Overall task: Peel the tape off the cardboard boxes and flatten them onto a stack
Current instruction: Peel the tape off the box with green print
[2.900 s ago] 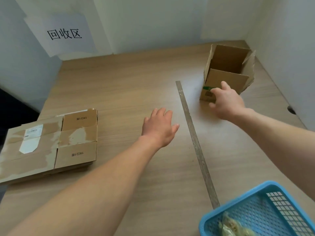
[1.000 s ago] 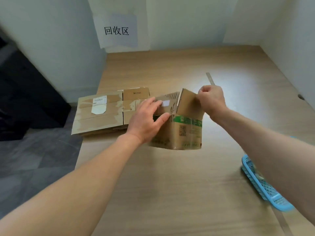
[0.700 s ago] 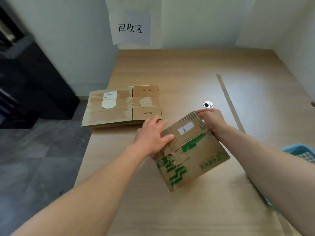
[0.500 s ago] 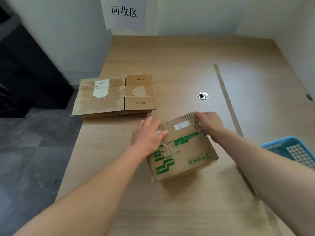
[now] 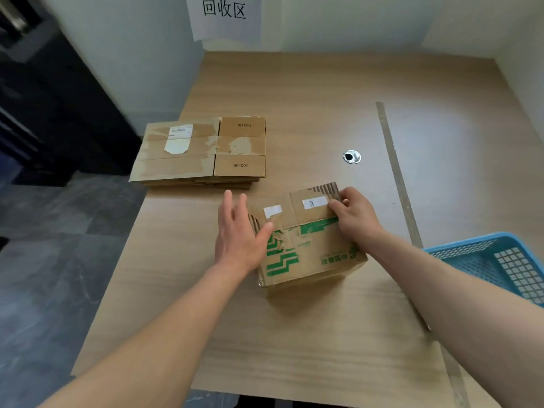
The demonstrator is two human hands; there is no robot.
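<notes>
**Left grip** (image 5: 238,237): fingers straight and together, palm flat against the left side of the box (image 5: 312,254). The thumb lies over the box's upper edge. Nothing is clasped.

**Right grip** (image 5: 354,220): fingers curled, pinching the box's upper face at its far right edge. Whether tape sits between the fingertips cannot be told.

**Box**: stands on the counter (image 5: 294,83) between the two grips, upper flaps closed. It carries a green stepped print and green characters, too small to read.

**Label** (image 5: 314,203): white, reads "100", just left of the right grip's fingertips.

**Blank label** (image 5: 272,211): white, just right of the left grip's fingers.

**Stack** (image 5: 203,151): flattened boxes lying beyond the left grip and apart from it. "1KG1" is printed on two panels. A white shipping slip is stuck on, its text illegible.

**Sign** (image 5: 223,13): on the wall far beyond both grips, reads "回收区".

**Basket** (image 5: 500,260): blue, to the right of the right grip.
</notes>
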